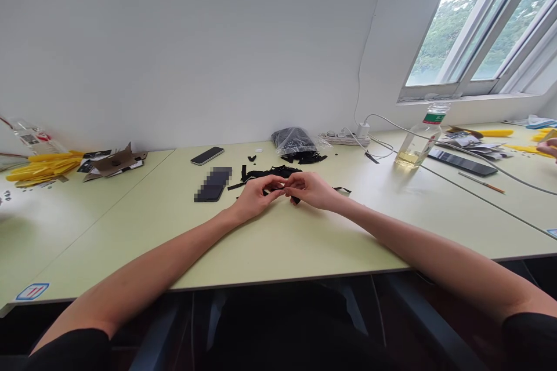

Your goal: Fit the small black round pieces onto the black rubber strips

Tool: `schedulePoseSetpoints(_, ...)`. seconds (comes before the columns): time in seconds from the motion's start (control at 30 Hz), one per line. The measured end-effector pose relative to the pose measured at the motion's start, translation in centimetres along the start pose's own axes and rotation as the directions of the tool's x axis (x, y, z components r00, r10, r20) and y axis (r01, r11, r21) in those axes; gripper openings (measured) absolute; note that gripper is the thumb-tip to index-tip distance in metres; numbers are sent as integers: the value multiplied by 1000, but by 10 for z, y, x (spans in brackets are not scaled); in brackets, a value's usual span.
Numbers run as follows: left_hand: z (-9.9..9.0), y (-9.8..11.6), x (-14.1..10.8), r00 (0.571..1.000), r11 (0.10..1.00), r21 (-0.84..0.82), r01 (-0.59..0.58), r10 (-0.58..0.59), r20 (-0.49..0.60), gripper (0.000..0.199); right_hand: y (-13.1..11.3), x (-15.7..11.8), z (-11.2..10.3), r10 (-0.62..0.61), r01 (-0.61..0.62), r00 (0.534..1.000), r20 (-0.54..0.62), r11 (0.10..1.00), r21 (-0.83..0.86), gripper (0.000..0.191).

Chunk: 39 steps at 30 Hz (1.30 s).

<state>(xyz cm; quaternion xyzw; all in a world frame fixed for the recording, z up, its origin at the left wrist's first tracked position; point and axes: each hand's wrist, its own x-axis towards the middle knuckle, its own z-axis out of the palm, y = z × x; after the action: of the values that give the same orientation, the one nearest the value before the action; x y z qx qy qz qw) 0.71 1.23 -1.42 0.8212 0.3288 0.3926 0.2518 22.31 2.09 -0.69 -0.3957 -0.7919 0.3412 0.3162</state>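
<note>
Both hands meet over the table, their fingertips together around a small black strip (295, 200). My left hand (256, 197) is closed, thumb and fingers pinching the strip's left part. My right hand (311, 190) pinches it from the other side, and a dark end shows below those fingers. Just behind the hands lies a heap of black straps (272, 172). Farther back, a clear plastic bag (293, 140) holds many dark pieces, with loose black pieces (304, 157) in front of it.
Two phones (208, 155) (214, 184) lie left of the hands. On the right stand a bottle (415, 145), a power strip (343, 138), cables and a dark tablet-like slab (462, 162). Yellow items (43, 167) and brown card (117, 163) lie left. Another person's hand (548, 146) shows far right.
</note>
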Motion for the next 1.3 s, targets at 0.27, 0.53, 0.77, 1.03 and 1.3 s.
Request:
schedulePoseSetpoints(0.27,-2,-6,1,1000,998,63,-18,18,8,22,-1,-2,0,-16,15,999,40,999,30,34)
schedulePoseSetpoints(0.53,0,-4,-1,999,999,43,-30,29,17,22,-5,-3,-1,22,-19,999,30,996,-84,36)
schedulePoseSetpoints(0.77,-1,-5,1,1000,1000,-28,5,-4,14,21,-5,-3,-1,8,-5,997,74,999,-32,29)
schedulePoseSetpoints(1.03,-4,-9,2,993,991,-76,113,-111,30,18,0,1,0,-20,23,999,47,997,-69,27)
schedulePoseSetpoints(1.3,0,-6,2,1000,999,-42,22,-22,7,18,-1,0,0,-22,23,998,62,999,-22,18)
